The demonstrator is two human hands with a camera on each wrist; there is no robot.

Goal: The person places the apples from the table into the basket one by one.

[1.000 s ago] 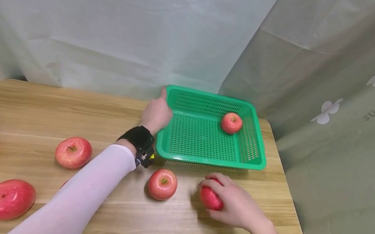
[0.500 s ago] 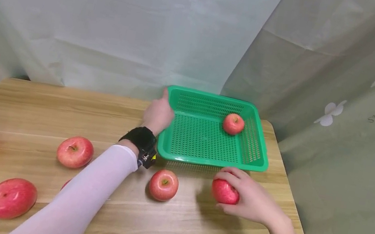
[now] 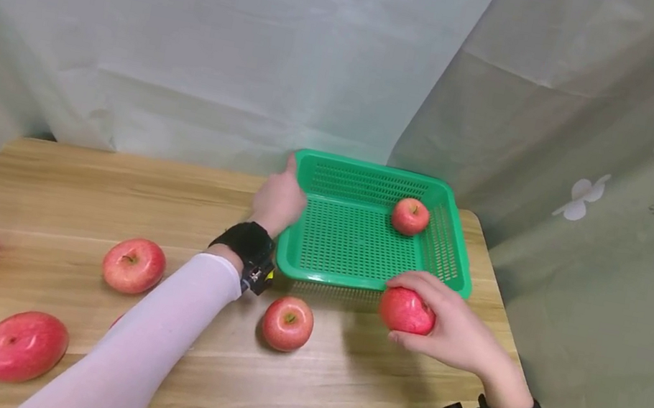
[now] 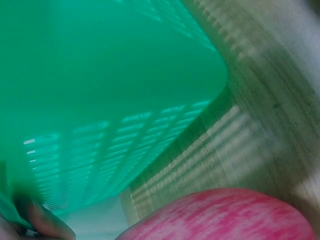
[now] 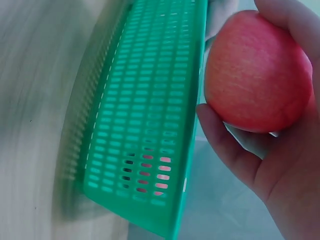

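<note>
**Apple lifted to the basket's near rim**

Since a second ago your right hand (image 3: 454,329) has carried its apple (image 3: 406,311) up off the table (image 3: 73,188) and toward the green basket (image 3: 347,277); the apple now hangs just at the basket's near rim, right of its middle, your fingers curled round it. The table is the largest thing here, pale wood, with the basket at its far right corner. Your left hand (image 3: 279,200) rests against the basket's left wall, as before; whether it grips the wall, you cannot tell. One apple in the basket (image 3: 410,216) lies by the right wall. Four loose apples lie on the table, the nearest (image 3: 288,323) just before the basket.
</note>
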